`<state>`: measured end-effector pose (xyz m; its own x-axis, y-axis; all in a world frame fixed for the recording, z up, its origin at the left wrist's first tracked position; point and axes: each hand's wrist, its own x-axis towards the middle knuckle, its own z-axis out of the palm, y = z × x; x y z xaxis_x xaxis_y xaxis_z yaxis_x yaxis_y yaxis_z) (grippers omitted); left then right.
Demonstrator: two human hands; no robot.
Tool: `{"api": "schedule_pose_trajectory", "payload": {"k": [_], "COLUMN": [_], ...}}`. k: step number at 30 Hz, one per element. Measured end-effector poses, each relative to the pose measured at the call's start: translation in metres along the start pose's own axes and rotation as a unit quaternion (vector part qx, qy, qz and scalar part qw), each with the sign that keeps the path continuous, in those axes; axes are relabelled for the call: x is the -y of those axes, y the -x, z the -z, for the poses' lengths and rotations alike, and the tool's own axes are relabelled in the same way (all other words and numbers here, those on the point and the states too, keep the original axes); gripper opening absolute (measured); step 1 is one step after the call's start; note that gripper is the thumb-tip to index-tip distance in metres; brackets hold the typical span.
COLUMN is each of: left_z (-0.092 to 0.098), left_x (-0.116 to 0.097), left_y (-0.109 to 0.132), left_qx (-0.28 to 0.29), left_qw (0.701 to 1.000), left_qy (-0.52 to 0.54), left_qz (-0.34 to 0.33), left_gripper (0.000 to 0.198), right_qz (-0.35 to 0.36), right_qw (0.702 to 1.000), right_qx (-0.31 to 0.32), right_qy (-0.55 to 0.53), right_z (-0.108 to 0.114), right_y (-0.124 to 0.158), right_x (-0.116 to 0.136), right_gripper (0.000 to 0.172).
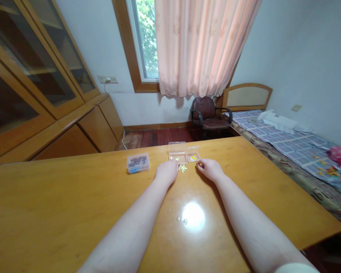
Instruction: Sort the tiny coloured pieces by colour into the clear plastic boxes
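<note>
On the wooden table, my left hand (167,171) is beside a small pile of pale yellow pieces (183,168), at the front edge of a clear box (177,148) with its lid raised. A few pale pieces lie inside that box. Its fingertips are mostly hidden. My right hand (209,168) has its fingers pinched together next to a few yellow pieces on the table, near the right corner of a small open compartment (193,157) holding yellow pieces. Whatever is between the right fingertips is too small to make out.
A closed clear box (138,163) of dark pieces stands left of my left hand. Beyond the table (74,197) are a brown armchair (206,113), a bed (275,129) at the right and a wooden cabinet (88,129) at the left.
</note>
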<state>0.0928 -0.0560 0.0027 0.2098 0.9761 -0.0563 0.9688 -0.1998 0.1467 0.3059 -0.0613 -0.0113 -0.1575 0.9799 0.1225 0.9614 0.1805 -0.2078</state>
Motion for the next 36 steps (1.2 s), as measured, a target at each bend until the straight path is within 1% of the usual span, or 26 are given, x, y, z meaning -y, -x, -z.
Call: {"api": "schedule_pose_trajectory", "payload": {"k": [2,4,7,10,14,19,23,26,29,31,33,36], "left_z": [-0.002,-0.005,-0.008,-0.008,-0.007,-0.007,-0.009,-0.012,-0.014,-0.013,-0.012,-0.011], "left_x": [-0.005,-0.007,-0.006,-0.005,-0.005,-0.003,-0.001,-0.001,-0.001,0.000,0.001,0.000], "left_y": [0.003,0.004,0.003,0.001,-0.001,-0.002,-0.003,-0.003,-0.003,-0.003,-0.003,-0.002], "left_qx": [0.028,0.049,0.063,0.064,0.068,0.057,0.048,0.040,0.036,0.039,0.049,0.062], "left_qw": [1.000,0.999,0.998,0.997,0.997,0.997,0.998,0.999,0.999,0.999,0.999,0.998], "left_qy": [-0.003,-0.008,-0.015,-0.016,-0.015,-0.011,-0.009,-0.010,-0.011,-0.011,-0.011,-0.012], "left_qz": [-0.002,-0.008,-0.027,-0.039,-0.042,-0.043,-0.048,-0.035,-0.016,-0.014,-0.019,-0.027], "left_gripper": [0.033,0.033,0.029,0.030,0.029,0.029,0.029,0.033,0.035,0.035,0.034,0.032], "right_qz": [-0.027,-0.047,-0.033,-0.008,-0.002,0.000,0.012,0.025,0.029,0.033,0.038,0.018], "right_qw": [0.999,0.998,0.999,0.999,0.998,0.999,0.998,0.996,0.994,0.994,0.996,0.998], "right_qx": [-0.025,-0.033,-0.016,0.013,0.031,0.034,0.047,0.051,0.049,0.042,0.020,-0.055], "right_qy": [-0.014,-0.022,-0.034,-0.048,-0.045,-0.018,0.029,0.069,0.094,0.097,0.084,0.041], "right_z": [-0.002,-0.003,-0.003,0.001,0.005,0.002,-0.002,-0.004,-0.005,-0.007,-0.009,-0.012], "right_y": [-0.002,-0.004,-0.003,0.001,0.005,0.005,0.002,0.001,0.002,0.002,0.002,-0.003], "right_x": [-0.001,-0.002,-0.005,-0.010,-0.012,0.000,0.010,0.015,0.019,0.019,0.017,0.011], "right_gripper": [0.024,0.025,0.025,0.026,0.028,0.028,0.031,0.035,0.034,0.032,0.031,0.034]}}
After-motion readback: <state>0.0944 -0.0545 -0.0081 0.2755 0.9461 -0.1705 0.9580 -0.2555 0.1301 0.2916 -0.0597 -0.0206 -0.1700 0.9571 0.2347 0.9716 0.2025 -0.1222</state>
